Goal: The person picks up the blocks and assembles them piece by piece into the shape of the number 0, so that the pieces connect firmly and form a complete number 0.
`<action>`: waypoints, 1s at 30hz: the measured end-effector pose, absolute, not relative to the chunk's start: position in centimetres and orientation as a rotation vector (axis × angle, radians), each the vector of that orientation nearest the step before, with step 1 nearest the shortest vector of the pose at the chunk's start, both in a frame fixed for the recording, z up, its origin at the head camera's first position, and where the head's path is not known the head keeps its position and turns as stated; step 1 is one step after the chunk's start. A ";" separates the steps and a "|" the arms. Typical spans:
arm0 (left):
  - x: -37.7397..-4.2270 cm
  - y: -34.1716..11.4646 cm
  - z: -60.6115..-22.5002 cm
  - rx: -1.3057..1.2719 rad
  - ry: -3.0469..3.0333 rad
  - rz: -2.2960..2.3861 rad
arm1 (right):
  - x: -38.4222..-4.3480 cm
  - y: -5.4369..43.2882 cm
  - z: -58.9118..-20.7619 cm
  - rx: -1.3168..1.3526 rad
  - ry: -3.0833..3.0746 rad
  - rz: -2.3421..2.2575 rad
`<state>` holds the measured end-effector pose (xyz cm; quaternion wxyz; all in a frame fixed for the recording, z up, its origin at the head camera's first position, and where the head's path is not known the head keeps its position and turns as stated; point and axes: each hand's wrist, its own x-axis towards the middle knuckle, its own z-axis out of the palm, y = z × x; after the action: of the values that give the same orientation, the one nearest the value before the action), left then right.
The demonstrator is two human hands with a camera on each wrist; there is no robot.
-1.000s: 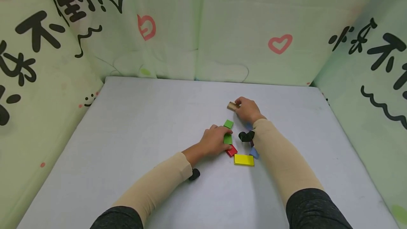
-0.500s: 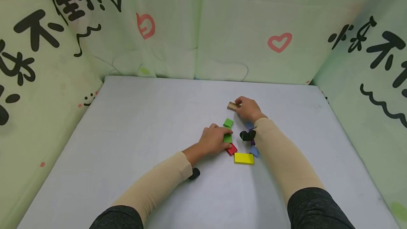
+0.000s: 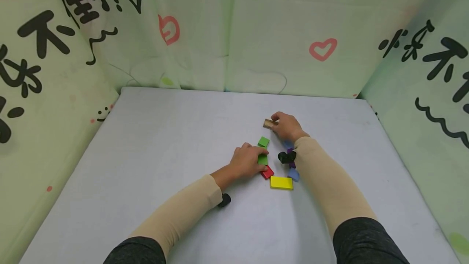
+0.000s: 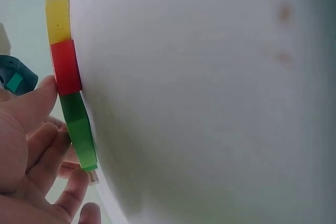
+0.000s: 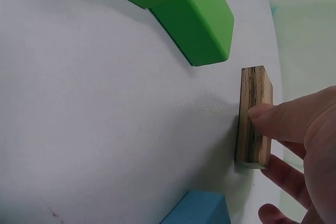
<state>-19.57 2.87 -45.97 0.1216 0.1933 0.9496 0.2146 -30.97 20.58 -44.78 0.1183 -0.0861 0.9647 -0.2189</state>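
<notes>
In the head view my left hand lies over the left side of a ring of coloured toy blocks. Its thumb touches a red block, and its other fingers rest loosely against a green block. My right hand, at the far side of the ring, pinches a bare wooden block with the thumb on its striped face and fingers behind. This block stands on the table, apart from a second green block. A blue block lies nearer my right wrist.
A yellow block closes the ring's near side, beside a blue triangular block. Purple pieces are partly hidden under the right wrist and its black device. The white table is enclosed by pale green curtains.
My right hand and forearm have shifted very slightly to the right, and the wooden block with them. The left hand and the other blocks look unmoved.
</notes>
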 end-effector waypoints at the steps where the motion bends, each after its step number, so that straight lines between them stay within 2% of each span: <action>1: -19.6 2.9 -46.0 0.566 2.772 0.628 | -31.0 20.6 -44.8 -0.258 2.823 -0.638; 30: -19.5 2.7 -45.9 0.586 2.766 0.612 | -30.0 21.7 -44.4 -0.340 2.786 -0.645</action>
<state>-19.53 2.74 -45.88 0.1239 0.2009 0.9488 0.2099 -30.03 21.67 -44.35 0.1307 -0.1170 0.9591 -0.2222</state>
